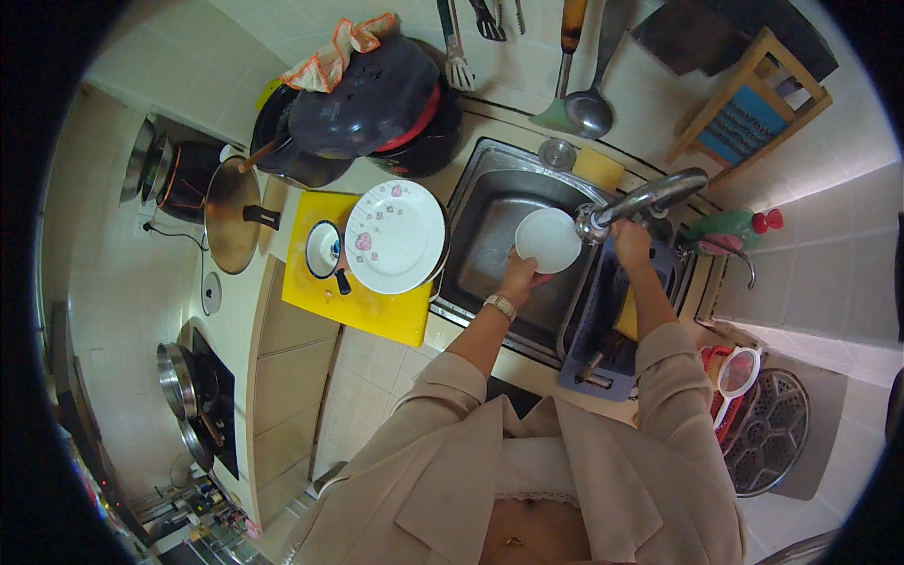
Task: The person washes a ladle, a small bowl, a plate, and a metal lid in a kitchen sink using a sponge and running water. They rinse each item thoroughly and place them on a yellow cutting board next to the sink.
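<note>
A white bowl (548, 240) is held over the steel sink basin (487, 233) by my left hand (520, 277). That hand, with a watch on its wrist, grips the bowl's lower edge, close to the spray head of the chrome faucet (653, 191). My right hand (631, 244) reaches up beside the faucet, partly behind it. Its fingertips are hidden, so whether it grips the faucet handle does not show. Under the right forearm lies a grey plastic drain basket (600, 332) set across the sink's right side.
Left of the sink, a yellow cutting board (381, 318) bears a patterned white plate (397, 236) and a small enamel pan (324, 249). Stacked dark cookware (364, 99) stands behind. A yellow sponge (597, 169) sits at the sink's back rim, and a green bottle (727, 224) lies right.
</note>
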Demonstrator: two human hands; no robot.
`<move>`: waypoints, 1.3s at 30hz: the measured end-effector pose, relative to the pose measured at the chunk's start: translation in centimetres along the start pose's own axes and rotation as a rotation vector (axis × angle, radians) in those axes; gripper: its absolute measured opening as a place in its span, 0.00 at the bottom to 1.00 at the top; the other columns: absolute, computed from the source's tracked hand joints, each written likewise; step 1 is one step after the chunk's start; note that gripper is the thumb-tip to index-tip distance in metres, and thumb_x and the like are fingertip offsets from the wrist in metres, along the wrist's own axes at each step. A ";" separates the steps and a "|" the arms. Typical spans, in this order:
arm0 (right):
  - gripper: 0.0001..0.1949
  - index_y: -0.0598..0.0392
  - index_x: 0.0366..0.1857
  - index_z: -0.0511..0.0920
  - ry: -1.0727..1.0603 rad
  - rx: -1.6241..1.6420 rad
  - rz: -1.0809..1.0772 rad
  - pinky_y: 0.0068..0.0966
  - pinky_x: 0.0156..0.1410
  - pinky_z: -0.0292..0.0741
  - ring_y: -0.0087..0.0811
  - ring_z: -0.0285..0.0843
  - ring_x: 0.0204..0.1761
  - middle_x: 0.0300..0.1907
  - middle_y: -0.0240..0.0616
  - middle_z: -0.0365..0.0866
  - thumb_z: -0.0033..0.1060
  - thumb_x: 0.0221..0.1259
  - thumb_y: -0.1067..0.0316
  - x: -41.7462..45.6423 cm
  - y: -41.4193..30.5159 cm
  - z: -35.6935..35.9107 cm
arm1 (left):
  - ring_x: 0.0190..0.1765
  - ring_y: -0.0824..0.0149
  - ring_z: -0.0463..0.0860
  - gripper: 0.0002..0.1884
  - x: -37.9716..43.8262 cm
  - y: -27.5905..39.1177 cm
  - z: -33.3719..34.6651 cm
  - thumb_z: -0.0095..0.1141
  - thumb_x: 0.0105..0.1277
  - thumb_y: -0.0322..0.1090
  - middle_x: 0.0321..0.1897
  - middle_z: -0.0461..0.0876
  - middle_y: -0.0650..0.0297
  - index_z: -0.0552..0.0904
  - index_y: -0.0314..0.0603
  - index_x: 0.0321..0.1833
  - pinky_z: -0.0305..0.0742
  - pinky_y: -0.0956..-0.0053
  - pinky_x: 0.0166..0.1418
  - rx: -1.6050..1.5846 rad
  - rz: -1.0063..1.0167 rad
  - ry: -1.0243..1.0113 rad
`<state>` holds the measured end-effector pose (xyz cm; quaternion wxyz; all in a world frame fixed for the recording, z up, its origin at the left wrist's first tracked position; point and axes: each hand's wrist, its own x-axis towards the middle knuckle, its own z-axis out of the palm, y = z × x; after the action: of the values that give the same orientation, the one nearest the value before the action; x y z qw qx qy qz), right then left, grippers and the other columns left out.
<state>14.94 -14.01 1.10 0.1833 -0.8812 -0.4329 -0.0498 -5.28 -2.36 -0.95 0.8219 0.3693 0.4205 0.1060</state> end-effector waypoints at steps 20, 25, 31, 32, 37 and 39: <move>0.15 0.53 0.36 0.76 -0.088 0.028 0.120 0.38 0.30 0.72 0.47 0.75 0.28 0.26 0.46 0.77 0.51 0.56 0.52 -0.2 -0.9 -1.2 | 0.50 0.54 0.75 0.28 0.2 -0.1 1.0 0.41 0.50 0.22 0.51 0.69 0.52 0.59 0.40 0.59 0.79 0.61 0.45 -0.095 -0.023 -0.038; 0.20 0.58 0.52 0.65 0.253 0.441 0.325 0.32 0.47 0.69 0.45 0.71 0.45 0.49 0.49 0.68 0.49 0.58 0.62 -3.4 -5.2 -1.8 | 0.51 0.53 0.74 0.27 0.3 0.0 1.1 0.40 0.50 0.21 0.50 0.69 0.53 0.61 0.38 0.58 0.78 0.59 0.46 -0.207 -0.088 -0.205; 0.25 0.53 0.58 0.58 -0.447 1.437 0.961 0.37 0.49 0.73 0.41 0.70 0.51 0.51 0.41 0.68 0.48 0.56 0.60 -5.0 -7.5 2.3 | 0.46 0.56 0.77 0.25 -0.5 -0.3 1.1 0.43 0.51 0.26 0.48 0.72 0.55 0.63 0.38 0.57 0.78 0.62 0.45 -0.010 0.034 -0.060; 0.25 0.51 0.58 0.58 -0.526 1.417 0.914 0.38 0.47 0.74 0.41 0.71 0.50 0.51 0.40 0.68 0.47 0.56 0.59 -5.1 -7.3 3.1 | 0.44 0.57 0.78 0.24 -0.7 -0.2 0.7 0.44 0.51 0.27 0.46 0.73 0.56 0.65 0.38 0.55 0.78 0.63 0.44 0.022 0.060 -0.028; 0.21 0.47 0.54 0.62 -0.477 1.531 0.983 0.37 0.38 0.78 0.37 0.72 0.47 0.49 0.39 0.68 0.45 0.54 0.64 -5.9 -6.3 5.1 | 0.38 0.58 0.80 0.19 -0.2 0.1 -0.4 0.46 0.52 0.30 0.36 0.78 0.53 0.72 0.36 0.49 0.77 0.65 0.41 0.448 0.030 0.053; 0.22 0.47 0.56 0.60 -0.396 1.546 0.936 0.35 0.35 0.78 0.37 0.73 0.45 0.48 0.39 0.69 0.43 0.54 0.65 -6.2 -6.4 5.2 | 0.37 0.55 0.80 0.17 0.6 0.1 -0.2 0.47 0.53 0.32 0.32 0.79 0.49 0.74 0.34 0.45 0.76 0.63 0.39 0.884 0.076 0.105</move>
<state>5.78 -13.14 -3.45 0.6445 -0.5915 0.0307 0.4835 -5.05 -1.97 -1.31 0.5583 0.6944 0.4526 -0.0350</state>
